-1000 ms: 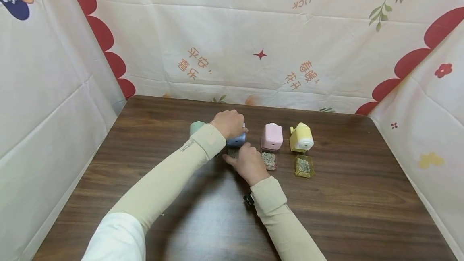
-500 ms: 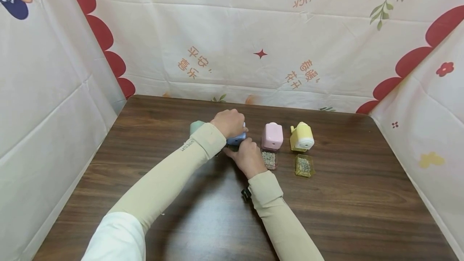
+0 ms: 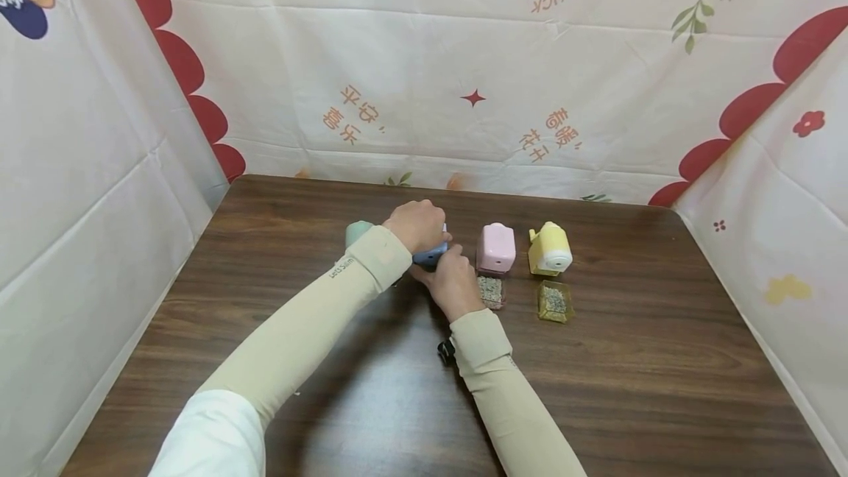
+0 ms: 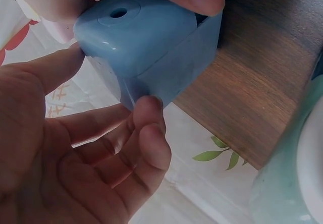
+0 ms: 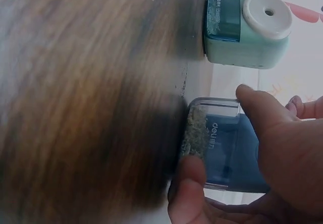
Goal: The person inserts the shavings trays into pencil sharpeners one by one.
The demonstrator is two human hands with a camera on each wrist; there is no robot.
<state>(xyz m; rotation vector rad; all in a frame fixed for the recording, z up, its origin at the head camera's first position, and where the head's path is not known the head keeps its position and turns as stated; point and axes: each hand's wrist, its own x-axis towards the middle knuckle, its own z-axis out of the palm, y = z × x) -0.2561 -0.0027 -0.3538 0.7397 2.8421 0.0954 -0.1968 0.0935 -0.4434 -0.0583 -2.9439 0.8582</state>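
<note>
A blue pencil sharpener (image 3: 432, 253) stands near the middle of the table, largely covered by my hands in the head view. My left hand (image 3: 416, 225) reaches over it and grips its body, its fingers curled against the side in the left wrist view. My right hand (image 3: 453, 282) is at its near side, pinching the clear shavings drawer (image 5: 196, 130) between thumb and finger. Grey shavings fill the bottom of that drawer, which lines up with the front of the blue sharpener. How deep it sits inside is hard to tell.
Left of the blue one stands a green sharpener (image 5: 247, 52), its drawer fitted. To the right are a pink sharpener (image 3: 497, 249) and a yellow sharpener (image 3: 550, 250). Before them lie a pink drawer (image 3: 491, 291) and a yellow drawer (image 3: 555, 302), both holding shavings.
My right hand has moved forward against the blue sharpener, taking the drawer with it; the gap between them has closed. My left hand stays in place on the sharpener.
</note>
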